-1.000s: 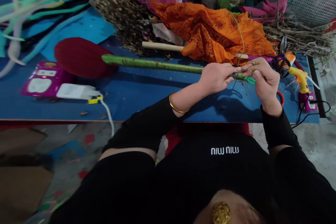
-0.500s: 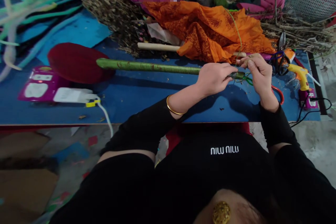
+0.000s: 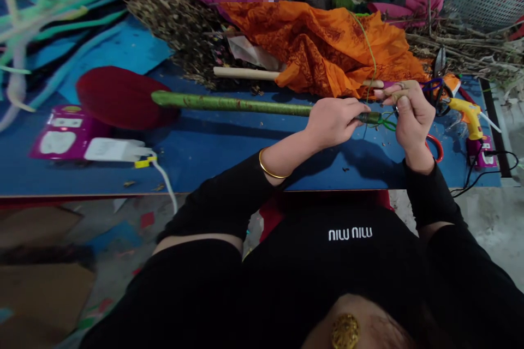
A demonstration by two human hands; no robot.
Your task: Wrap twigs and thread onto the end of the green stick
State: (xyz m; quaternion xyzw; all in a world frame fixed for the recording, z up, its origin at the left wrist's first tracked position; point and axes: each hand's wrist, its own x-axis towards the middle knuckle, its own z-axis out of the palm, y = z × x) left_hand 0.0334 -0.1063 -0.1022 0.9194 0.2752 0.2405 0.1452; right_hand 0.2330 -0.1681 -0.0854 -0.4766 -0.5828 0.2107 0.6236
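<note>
A long stem wrapped in green thread lies across the work surface, with a dark red padded oval piece at its left end. My left hand is closed around the stem near its right end, thumb and fingers pinching it. Loops of green wire stick out past that end. Just right of it is my right hand, fingers curled and thumb pressed towards them; what they hold, if anything, is not clear. A thin green yarn strand hangs over the orange cloth down to the stem's end.
Red-handled scissors lie partly behind my right hand. A yellow glue gun and a purple power socket are farther right. Another purple socket with a white plug sits left. Dried twigs and a wooden stick lie behind.
My right hand has shifted slightly right, away from the yarn and the stem's end, and its fingers have turned. My left hand stays on the stem.
</note>
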